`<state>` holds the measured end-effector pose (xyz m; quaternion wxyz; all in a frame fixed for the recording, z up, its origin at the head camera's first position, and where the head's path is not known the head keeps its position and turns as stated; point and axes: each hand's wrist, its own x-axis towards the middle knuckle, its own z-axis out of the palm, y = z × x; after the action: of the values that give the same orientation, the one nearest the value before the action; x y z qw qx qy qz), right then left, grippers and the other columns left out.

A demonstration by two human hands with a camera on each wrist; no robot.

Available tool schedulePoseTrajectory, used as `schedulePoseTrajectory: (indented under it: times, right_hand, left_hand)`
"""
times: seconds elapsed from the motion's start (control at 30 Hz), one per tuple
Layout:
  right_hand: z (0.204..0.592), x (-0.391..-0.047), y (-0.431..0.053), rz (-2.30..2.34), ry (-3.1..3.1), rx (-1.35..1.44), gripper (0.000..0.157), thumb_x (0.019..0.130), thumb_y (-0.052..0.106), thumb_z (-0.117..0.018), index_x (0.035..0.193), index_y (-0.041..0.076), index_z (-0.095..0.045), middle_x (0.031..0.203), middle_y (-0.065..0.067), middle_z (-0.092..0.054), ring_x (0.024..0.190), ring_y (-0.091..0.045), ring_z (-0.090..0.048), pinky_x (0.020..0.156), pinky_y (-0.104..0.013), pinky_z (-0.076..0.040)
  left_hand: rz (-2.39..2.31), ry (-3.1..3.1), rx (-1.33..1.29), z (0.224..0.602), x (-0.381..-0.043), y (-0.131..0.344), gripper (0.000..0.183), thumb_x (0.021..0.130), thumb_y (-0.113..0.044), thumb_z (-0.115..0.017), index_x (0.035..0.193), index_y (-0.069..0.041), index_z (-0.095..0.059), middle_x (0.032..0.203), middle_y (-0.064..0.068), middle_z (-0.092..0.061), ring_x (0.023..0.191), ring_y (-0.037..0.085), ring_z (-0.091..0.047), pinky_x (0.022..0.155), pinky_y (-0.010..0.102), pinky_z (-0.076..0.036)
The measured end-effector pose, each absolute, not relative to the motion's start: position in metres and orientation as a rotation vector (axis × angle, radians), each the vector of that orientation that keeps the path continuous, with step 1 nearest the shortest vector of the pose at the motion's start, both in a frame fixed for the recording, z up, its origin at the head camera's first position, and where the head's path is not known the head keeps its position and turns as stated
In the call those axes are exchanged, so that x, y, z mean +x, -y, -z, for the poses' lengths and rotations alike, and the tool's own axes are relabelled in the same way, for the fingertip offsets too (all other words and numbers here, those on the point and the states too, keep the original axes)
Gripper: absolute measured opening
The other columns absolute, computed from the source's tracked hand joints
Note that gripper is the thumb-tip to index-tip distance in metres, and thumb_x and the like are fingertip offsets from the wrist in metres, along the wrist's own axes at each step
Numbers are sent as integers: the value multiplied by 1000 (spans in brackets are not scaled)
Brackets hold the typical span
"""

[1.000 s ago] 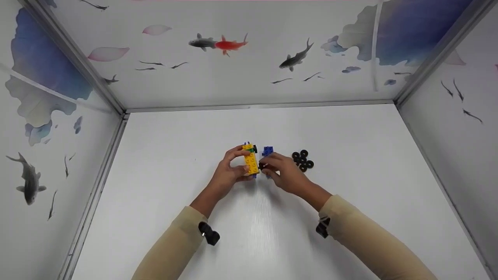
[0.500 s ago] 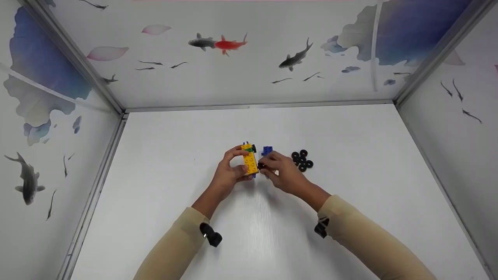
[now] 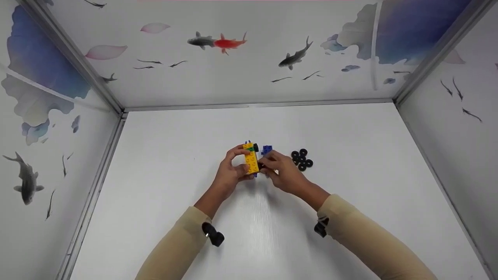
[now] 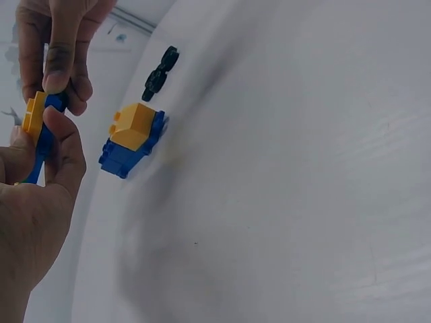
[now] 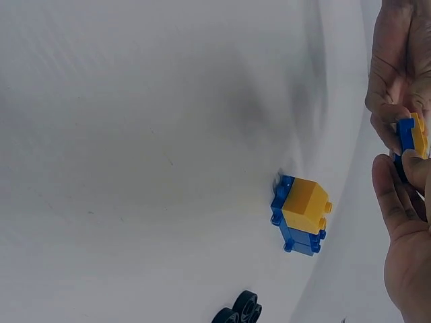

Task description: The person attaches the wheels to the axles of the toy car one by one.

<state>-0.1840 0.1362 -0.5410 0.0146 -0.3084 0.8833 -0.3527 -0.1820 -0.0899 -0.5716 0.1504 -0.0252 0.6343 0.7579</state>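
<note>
My left hand [image 3: 227,175] grips a toy car built of yellow and blue bricks [image 3: 252,159], its studded yellow top facing up. A green piece [image 3: 249,149] shows near the car's far end, and a black wheel [image 3: 255,147] sits on its right side there. With thumb and fingers, my right hand [image 3: 288,175] pinches another black wheel [image 3: 261,166] against the near part of that same side. Fingers cover most of this wheel, so I cannot tell how far it is seated. In the left wrist view, both hands meet at the car's blue base [image 4: 44,142].
A second blue brick build [image 3: 267,149] with a yellow sloped brick [image 5: 304,205] stands on the white table just beyond my right hand. To its right lies a cluster of several black wheels [image 3: 302,159]. Printed panels wall the table's back and sides.
The pinched wheel has come slightly closer to the car's side and is now up against it. My left hand and the car have shifted very slightly to the right.
</note>
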Motion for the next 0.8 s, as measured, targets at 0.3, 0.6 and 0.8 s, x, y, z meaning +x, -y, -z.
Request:
schedulePoseTrajectory:
  times: [0.3,0.6,0.8]
  right_hand:
    - [543,-186,-138,1117,-2727,-986,32,104,4,-75,136,7,-79,120,-12,-70,105,-23,-73,89,-34,-68]
    - [550,-187,-143,1129,-2738,-969,30,103,6,-77,133,10,-80,120,-11,-71,103,-22,-71,89,-35,-68]
    - [551,-186,-145,1176,-2718,-962,31,103,6,-77,134,10,-78,122,-10,-72,107,-22,-73,92,-36,-68]
  left_hand:
    - [-2191,-1797,-63,573,-179,90,44,105,9,-65,142,-16,-61,180,-4,-28,113,31,-75,90,32,-68]
    - [-2161,-1789,-17,569,-182,91,62,103,9,-68,154,-23,-50,178,5,-28,109,30,-77,92,36,-69]
    - [-2126,-1779,-73,564,-187,92,83,102,-2,-74,168,-32,-34,176,7,-31,125,35,-72,95,44,-69]
